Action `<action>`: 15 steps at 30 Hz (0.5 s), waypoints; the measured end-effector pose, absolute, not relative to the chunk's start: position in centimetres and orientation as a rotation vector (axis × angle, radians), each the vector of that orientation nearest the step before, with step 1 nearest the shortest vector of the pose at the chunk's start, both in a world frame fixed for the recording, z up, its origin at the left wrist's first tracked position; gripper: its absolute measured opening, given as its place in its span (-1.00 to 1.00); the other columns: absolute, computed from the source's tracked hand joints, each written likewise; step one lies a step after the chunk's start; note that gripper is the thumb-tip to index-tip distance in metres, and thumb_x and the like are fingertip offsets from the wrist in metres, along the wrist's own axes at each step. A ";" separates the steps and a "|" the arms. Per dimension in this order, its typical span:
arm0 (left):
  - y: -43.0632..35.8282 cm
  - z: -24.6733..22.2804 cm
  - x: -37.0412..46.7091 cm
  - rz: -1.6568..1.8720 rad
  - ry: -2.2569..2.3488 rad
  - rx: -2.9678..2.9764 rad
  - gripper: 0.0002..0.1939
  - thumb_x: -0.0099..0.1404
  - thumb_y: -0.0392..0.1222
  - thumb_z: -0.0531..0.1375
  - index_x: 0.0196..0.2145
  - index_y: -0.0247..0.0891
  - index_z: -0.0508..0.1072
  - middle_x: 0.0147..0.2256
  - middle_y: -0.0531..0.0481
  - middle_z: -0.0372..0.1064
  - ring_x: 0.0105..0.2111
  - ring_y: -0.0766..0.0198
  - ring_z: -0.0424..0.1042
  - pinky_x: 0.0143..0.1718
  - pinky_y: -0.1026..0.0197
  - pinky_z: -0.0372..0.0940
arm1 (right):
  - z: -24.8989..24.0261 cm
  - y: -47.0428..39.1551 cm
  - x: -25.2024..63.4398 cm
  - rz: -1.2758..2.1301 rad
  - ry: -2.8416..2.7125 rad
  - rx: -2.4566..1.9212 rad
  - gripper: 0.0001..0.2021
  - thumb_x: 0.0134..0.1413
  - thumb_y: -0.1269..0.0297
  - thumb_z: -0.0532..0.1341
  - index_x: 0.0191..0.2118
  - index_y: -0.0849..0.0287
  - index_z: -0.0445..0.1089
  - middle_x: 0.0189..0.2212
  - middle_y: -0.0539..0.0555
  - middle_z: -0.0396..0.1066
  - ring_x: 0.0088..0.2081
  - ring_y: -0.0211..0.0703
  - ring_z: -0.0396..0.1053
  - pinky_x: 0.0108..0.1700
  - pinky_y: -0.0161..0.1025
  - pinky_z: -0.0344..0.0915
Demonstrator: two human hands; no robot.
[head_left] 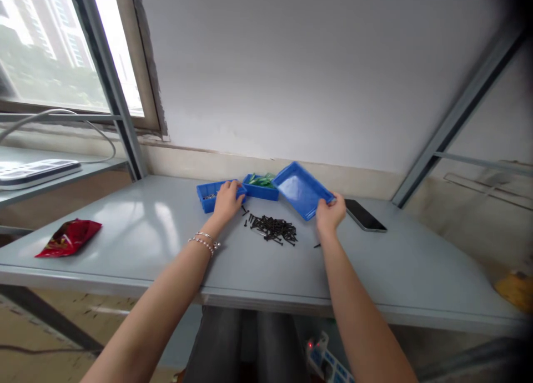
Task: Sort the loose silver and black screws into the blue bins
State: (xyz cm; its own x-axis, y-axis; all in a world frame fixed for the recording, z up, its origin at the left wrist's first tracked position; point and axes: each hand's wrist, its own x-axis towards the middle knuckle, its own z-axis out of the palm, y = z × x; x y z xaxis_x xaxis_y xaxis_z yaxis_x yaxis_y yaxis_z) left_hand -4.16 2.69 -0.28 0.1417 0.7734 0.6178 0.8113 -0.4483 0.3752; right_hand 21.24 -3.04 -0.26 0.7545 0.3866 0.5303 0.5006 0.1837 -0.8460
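My right hand (331,211) grips the lower right corner of an empty blue tray (297,190), tilted and raised off the desk. My left hand (229,198) rests on the right end of a blue bin (207,204) with small metal pieces inside; its fingers curl over the edge. Behind and between the hands stands a second blue bin (266,192) with green items (261,180) in it. A pile of dark screws (272,229) lies on the desk in front of the bins, with a few loose ones beside it.
On the grey desk (137,250), a red packet (71,237) lies at the left and a dark phone (365,215) at the right. A yellow object (515,291) sits at the far right edge. Metal posts rise at both sides, before a wall and a window.
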 end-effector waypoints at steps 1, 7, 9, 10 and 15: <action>2.8 -0.3 -4.6 -1.126 -1.695 -2.275 -0.74 0.13 -0.24 0.13 -0.18 -0.28 0.29 -0.21 -0.15 0.24 -0.16 0.12 0.22 -0.15 0.10 0.18 | -0.2 -2.9 21.8 -0.022 -0.668 -1.424 -0.67 -0.26 0.48 0.08 -0.23 0.31 0.30 -0.51 0.02 0.23 -0.48 -0.26 0.17 -0.31 -0.25 0.23; 3.1 -0.2 -5.7 -1.024 -1.845 -2.195 -0.84 0.14 -0.25 0.10 -0.30 -0.27 0.41 -0.30 -0.15 0.30 -0.23 0.10 0.28 -0.23 0.14 0.21 | 0.0 -2.6 23.9 0.276 -0.327 -1.284 -0.60 -0.26 0.53 0.10 -0.15 0.33 0.26 -0.37 0.10 0.31 -0.49 -0.30 0.24 -0.55 -0.39 0.24; 3.1 -0.1 -5.8 -1.034 -1.857 -2.178 -0.80 0.15 -0.17 0.12 -0.27 -0.26 0.42 -0.31 -0.16 0.32 -0.25 0.10 0.30 -0.27 0.15 0.22 | -0.1 -2.7 24.1 0.270 -0.300 -1.331 -0.61 -0.26 0.52 0.11 -0.15 0.32 0.27 -0.36 0.11 0.31 -0.53 -0.32 0.23 -0.61 -0.41 0.21; 3.1 0.0 -5.8 -1.030 -1.856 -2.178 -0.78 0.15 -0.12 0.12 -0.28 -0.25 0.43 -0.32 -0.16 0.33 -0.26 0.10 0.30 -0.28 0.16 0.23 | -0.2 -2.7 24.1 0.268 -0.290 -1.358 -0.60 -0.26 0.51 0.12 -0.15 0.32 0.27 -0.35 0.12 0.31 -0.54 -0.32 0.22 -0.64 -0.41 0.19; 3.0 0.4 -5.5 -0.947 -1.847 -2.201 -0.87 0.11 -0.17 0.17 -0.40 -0.27 0.45 -0.38 -0.15 0.32 -0.30 0.11 0.31 -0.29 0.16 0.23 | -0.4 -2.8 24.2 0.297 -0.262 -1.451 -0.58 -0.23 0.49 0.14 -0.11 0.31 0.25 -0.30 0.16 0.29 -0.55 -0.33 0.22 -0.66 -0.41 0.20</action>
State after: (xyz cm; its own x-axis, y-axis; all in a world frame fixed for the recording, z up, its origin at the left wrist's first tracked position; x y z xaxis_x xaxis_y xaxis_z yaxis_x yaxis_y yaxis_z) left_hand -5.54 3.03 0.37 0.0614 0.8491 0.5246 0.9216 -0.2501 0.2969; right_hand 24.16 -2.80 -0.42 0.9353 0.3539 -0.0043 -0.0403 0.0945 -0.9947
